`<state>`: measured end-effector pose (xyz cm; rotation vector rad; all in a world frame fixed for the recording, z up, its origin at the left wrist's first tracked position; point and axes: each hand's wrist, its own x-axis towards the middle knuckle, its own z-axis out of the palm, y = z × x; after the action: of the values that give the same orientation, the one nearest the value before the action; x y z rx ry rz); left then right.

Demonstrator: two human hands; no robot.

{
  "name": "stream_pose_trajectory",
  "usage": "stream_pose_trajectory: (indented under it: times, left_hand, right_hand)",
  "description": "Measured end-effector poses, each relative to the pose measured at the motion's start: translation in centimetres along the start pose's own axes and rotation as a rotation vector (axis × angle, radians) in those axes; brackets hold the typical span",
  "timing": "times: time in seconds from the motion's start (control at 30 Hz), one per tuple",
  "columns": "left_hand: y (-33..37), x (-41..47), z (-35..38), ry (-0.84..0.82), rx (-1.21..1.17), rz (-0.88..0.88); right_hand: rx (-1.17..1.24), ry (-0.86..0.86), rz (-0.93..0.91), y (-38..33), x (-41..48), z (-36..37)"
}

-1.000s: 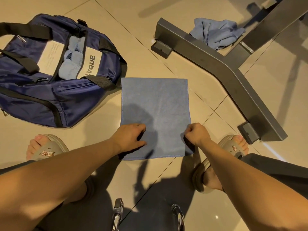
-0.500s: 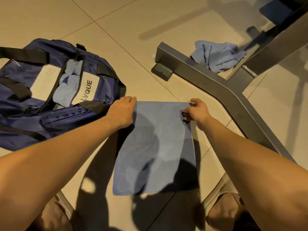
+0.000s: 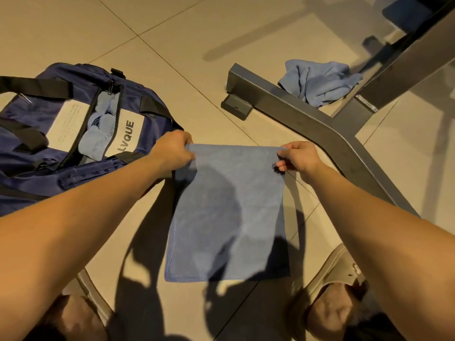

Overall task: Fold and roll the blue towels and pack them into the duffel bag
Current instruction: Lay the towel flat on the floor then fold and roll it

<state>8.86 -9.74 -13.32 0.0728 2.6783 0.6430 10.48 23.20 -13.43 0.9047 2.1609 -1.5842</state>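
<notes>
On the tile floor [image 3: 221, 57] between your feet, head view: one blue towel [image 3: 229, 212] lies flat as a tall rectangle, short edge nearest you, far edge up at your hands. Your left hand [image 3: 173, 151] pinches the far-left corner, fingers curled round the cloth. Your right hand [image 3: 298, 156] pinches the far-right corner, thumb & fingers closed on the hem. Both wrists sit low over the floor.

The duffel bag [image 3: 61, 168] sits just beside the towel's left side, zip open, w/ rolled towels [image 3: 98, 141] already inside. One more crumpled towel [image 3: 320, 82] waits beyond the metal frame [image 3: 307, 124], well apart from you. A sandal [image 3: 342, 271] shows near the towel's near-right corner.

Step in hand, as I read it: squaring the far edge before rolling. I can't tell from this angle whether the cloth is doubled or whether that edge is off the floor, since shadows cover the middle.

To do it well:
- Keep both pinches level so the far edge stays straight, parallel to the near hem.
- Pull lightly outward to flatten creases; don't drag the whole towel.
- Check side hems line up, esp. the left one w/ visible stitching.
- Start the roll tight & even w/ both hands, else it cones.
- Mind the bag strap at your left knuckles; don't snag it.
</notes>
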Motion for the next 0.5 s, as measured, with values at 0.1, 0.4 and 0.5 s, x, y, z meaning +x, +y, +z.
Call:
stream_pose_trajectory:
  times: [0.1, 0.4, 0.5]
  left_hand:
    - [-0.1, -1.3, -1.9, 0.071, -0.063, 0.02]
    - [-1.9, -8.6, -2.7, 0.12, -0.079, 0.14]
    - [-2.1, -11.5, -1.6, 0.151, -0.08, 0.141]
  right_hand:
    - [0.036, -0.027, -0.016, -1.3, -1.9, -1.5]
    - [0.155, -0.03, -0.08, 0.9, -10.1, -3.5]
    - [0.203, -0.03, -0.082, 3.5, -12.7, -4.1]
